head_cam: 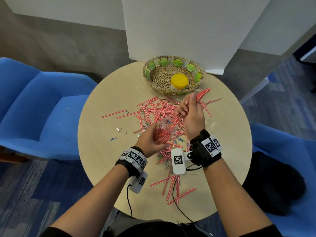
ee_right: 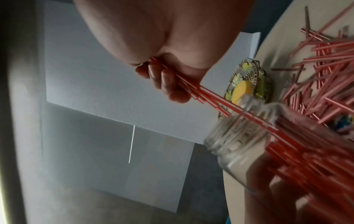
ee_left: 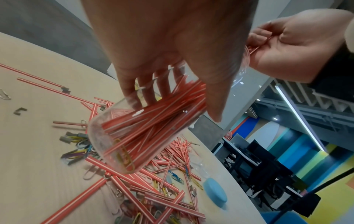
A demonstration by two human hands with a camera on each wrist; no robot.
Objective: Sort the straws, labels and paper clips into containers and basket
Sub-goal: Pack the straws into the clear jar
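My left hand (head_cam: 150, 141) grips a clear glass jar (head_cam: 164, 130), tilted above the table and partly filled with red-and-white straws (ee_left: 153, 121); a yellow paper clip lies at its bottom (ee_left: 124, 154). My right hand (head_cam: 188, 106) pinches a small bundle of straws (head_cam: 202, 94) whose lower ends enter the jar's mouth (ee_right: 239, 121). Many more straws (head_cam: 159, 108) lie scattered on the round table (head_cam: 106, 100), mixed with coloured paper clips (ee_left: 76, 153) and small grey labels (head_cam: 118, 129).
A woven basket (head_cam: 153, 74) at the table's far side holds a container with a yellow lid (head_cam: 179, 80). A blue lid (ee_left: 215, 191) lies on the table near the right edge. Blue chairs (head_cam: 34, 100) flank the table; white boards stand behind.
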